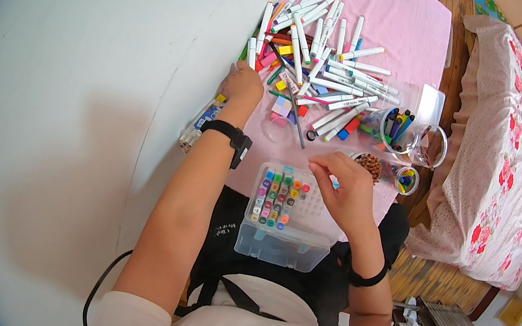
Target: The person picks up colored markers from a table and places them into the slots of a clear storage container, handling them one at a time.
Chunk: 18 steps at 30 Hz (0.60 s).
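Note:
My left hand (243,83) is at the left edge of the pink cloth, its fingers at the lower end of a white marker (252,52); whether they grip it is hidden. My right hand (340,186) hovers above the right side of an open clear plastic marker case (251,203), thumb and fingertips close together, with nothing plainly visible between them. Markers with coloured caps (274,199) stand upright in rows in the case's left part. White markers (336,87) lie in a loose pile beyond my hands, mixed with coloured pens, small coloured blocks and a dark pencil (297,115).
At the right stand a clear jar of pens (396,128), a container of brown pencils (368,166) and a smaller jar (407,181). A box (203,119) lies by my left forearm, against the white wall (77,54). A flowered cloth (501,151) covers furniture further right.

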{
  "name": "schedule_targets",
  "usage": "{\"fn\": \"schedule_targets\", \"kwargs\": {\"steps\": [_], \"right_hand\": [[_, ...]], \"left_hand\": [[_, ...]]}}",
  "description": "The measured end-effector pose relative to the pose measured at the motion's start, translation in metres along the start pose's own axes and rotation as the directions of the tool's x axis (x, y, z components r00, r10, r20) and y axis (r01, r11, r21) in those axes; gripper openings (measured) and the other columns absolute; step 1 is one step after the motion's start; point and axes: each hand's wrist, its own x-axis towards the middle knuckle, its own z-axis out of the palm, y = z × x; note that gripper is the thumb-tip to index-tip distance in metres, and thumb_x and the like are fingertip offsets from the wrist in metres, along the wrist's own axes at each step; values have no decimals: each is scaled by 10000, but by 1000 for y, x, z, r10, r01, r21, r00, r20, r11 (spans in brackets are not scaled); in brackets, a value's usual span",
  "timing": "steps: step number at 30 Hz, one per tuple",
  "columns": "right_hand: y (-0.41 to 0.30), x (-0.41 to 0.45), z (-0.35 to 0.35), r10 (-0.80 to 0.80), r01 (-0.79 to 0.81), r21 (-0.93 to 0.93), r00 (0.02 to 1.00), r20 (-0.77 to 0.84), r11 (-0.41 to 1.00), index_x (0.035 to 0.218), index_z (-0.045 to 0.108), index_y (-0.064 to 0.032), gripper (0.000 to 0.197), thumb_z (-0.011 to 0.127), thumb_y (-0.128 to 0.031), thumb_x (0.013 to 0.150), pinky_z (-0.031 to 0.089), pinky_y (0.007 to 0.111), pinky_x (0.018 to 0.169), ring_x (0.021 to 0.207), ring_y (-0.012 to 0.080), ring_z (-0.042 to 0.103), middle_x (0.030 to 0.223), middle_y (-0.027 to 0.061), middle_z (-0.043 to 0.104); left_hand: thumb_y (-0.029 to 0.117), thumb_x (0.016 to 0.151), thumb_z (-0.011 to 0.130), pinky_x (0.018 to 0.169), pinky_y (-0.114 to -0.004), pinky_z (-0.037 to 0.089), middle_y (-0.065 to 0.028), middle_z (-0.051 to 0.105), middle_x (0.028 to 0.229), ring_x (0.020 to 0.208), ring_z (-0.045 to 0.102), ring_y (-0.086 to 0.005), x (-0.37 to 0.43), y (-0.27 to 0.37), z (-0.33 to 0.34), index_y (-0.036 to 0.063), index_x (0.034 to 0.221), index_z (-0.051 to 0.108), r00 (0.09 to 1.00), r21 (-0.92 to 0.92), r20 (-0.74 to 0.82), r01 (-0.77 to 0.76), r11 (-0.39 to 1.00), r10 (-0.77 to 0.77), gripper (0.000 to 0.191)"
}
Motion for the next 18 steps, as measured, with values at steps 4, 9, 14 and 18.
{"fn": "schedule_targets", "kwargs": {"steps": [4, 9, 14, 18], "right_hand": [[1, 3, 1, -3, 3, -46, 1000, 7, 999, 922, 679, -12, 81, 696, -51, 853, 491, 298, 610, 699, 235, 642, 813, 99, 653], [6, -3, 0, 149, -144, 67, 986, -75, 987, 1049, 637, 9, 209, 676, -134, 901, 510, 314, 658, 741, 221, 661, 865, 119, 675], [8, 1, 10, 365, -209, 660, 925, -107, 722, 1213, 596, 19, 336, 584, -227, 986, 475, 267, 644, 722, 107, 589, 840, 36, 634], [-1, -3, -16, 531, -338, 737, 847, -34, 586, 1090, 650, 22, 344, 464, -258, 1018, 458, 272, 861, 924, 111, 604, 1025, 93, 674]], "left_hand": [[184, 917, 552, 831, -505, 519, -305, 604, 1102, 1009, 644, -390, -28, 1, -11, -80, 1176, 411, 997, -146, 78, -17, 989, 29, 395], [112, 929, 573, 777, -481, 498, -288, 604, 979, 903, 609, -469, -142, 17, -72, -24, 1143, 380, 703, -497, 40, -602, 625, 710, 319], [101, 910, 604, 815, -479, 484, -284, 587, 1034, 989, 586, -457, -205, 44, -100, 22, 1216, 393, 573, -523, 412, -488, 698, 709, 380], [193, 921, 600, 802, -442, 490, -199, 594, 1064, 986, 599, -373, -202, 55, -101, 48, 1159, 508, 334, -540, 190, -750, 382, 923, 293]]}}
